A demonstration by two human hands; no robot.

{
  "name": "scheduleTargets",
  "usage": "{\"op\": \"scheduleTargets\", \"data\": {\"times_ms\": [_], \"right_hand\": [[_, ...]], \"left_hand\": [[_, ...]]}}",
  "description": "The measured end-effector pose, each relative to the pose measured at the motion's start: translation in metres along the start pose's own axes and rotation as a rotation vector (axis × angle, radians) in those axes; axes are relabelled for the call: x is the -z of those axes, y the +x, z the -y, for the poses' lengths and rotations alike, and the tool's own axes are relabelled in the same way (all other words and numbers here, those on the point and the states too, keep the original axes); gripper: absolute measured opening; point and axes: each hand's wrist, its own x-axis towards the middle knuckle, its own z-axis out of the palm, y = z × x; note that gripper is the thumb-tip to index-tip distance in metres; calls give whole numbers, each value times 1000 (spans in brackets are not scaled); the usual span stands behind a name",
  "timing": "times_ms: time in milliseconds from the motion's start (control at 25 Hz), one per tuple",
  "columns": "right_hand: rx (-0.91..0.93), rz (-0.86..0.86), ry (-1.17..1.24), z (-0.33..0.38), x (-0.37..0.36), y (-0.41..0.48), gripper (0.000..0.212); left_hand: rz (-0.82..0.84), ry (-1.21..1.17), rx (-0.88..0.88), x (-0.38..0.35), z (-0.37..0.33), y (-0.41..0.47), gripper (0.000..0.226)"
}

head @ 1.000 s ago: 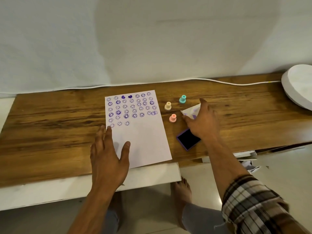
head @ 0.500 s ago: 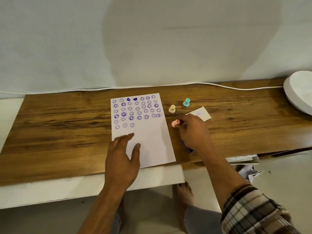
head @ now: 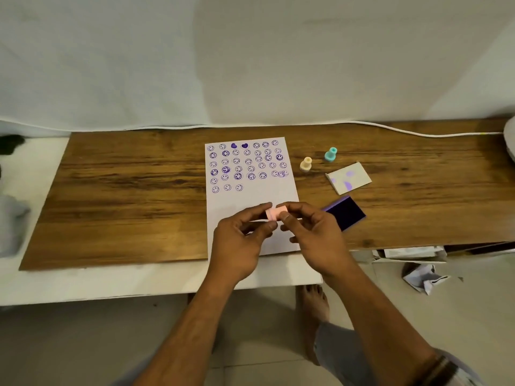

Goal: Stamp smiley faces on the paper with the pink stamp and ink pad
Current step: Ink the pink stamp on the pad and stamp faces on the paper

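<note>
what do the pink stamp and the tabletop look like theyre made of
Pink stamp: likely plastic, with a smooth, matte, evenly pastel surface. Tabletop: wood or wood-look laminate, with brown streaked grain and a slight sheen; which one can't be told from here.

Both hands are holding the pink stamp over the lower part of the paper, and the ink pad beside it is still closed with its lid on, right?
Not quite. The head view shows the ink pad open, its dark inked face exposed, with the lid lying apart behind it. The rest holds: left hand and right hand both hold the pink stamp over the paper's lower part.
</note>
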Motion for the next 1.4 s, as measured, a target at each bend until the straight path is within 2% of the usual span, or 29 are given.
{"op": "scheduleTargets", "data": {"times_ms": [160,320,440,640,760,880,1000,1200,1400], "right_hand": [[1,48,12,-1,7,7,25],[-7,43,21,-2,10,12,13],[1,54,-19,-4,11,13,16],[47,90,-53,-7,13,15,20],[74,18,-62,-4,18,17,19],[118,-161,-249,-6,46,24,18],[42,-248,-518,-19,80,28,17],[49,-209,-813,-35,92,30,18],[81,-187,-936,-39,88,31,22]], "left_hand": [[-40,24,19,1,-1,4,37],[-38,84,-4,-3,-1,3,35],[-9,77,15,-5,-1,3,32],[17,-86,137,-7,-1,5,27],[-12,-249,208,-2,2,10,22],[-88,-245,186,4,8,15,21],[-158,-199,149,8,14,19,15],[-192,-173,117,9,17,23,9],[-205,-165,114,9,18,23,12]]}}
